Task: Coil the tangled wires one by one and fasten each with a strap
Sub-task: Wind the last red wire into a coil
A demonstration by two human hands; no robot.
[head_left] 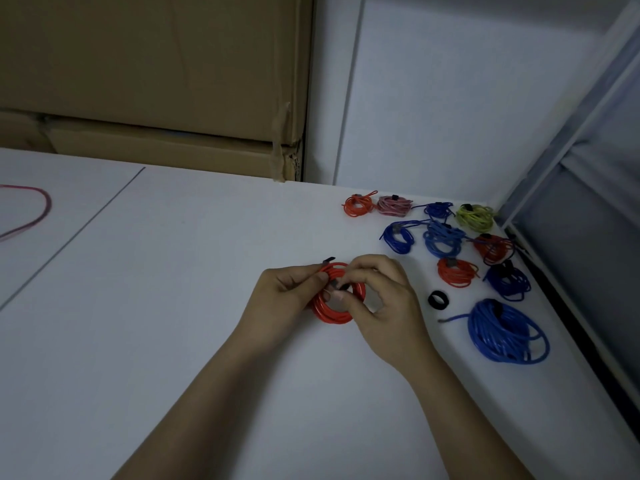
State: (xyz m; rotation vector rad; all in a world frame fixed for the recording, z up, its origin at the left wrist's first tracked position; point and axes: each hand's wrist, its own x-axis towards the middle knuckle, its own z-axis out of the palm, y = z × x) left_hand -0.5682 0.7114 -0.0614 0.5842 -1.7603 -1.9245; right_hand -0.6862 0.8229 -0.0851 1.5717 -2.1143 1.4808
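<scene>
Red coil (pixel 334 299) held just above the white table (pixel 173 271), between both hands. Left hand (pixel 287 292) pinching the coil's upper left side, thumb pressed on the loops near one free end of the black strap (pixel 329 260). Right hand (pixel 381 296) curled over the coil's right side, fingertips pinching the strap's other end near the middle of the ring. Strap wrapped partway, not yet closed, by the look of it; exact overlap hidden under the fingers.

Further right, toward the table's corner: ten fastened coils, among them an orange one (pixel 358 205), a pink one (pixel 394 205), a yellow-green one (pixel 474 216), several blue ones and a large blue coil (pixel 507 332) nearest the edge. Spare strap roll (pixel 438 298) lying just beside the right hand. Far left, a loose pink wire (pixel 31 209) waiting, well apart. Cardboard boxes (pixel 156 81) stacked behind.

Likely risks from here:
- Loops springing apart if the left pinch loosens before the strap closes; stiff wire tends to unwind.
- Strap closing too slack, leaving the coil free to slip out later.
- Strap catching only some loops, since the grip covers part of the bundle and the inner turns are hidden.
- Strap end sticking to itself crooked, needing a peel and redo.
- Elbow or wrist sweeping the spare roll off toward the edge while turning the coil.
</scene>
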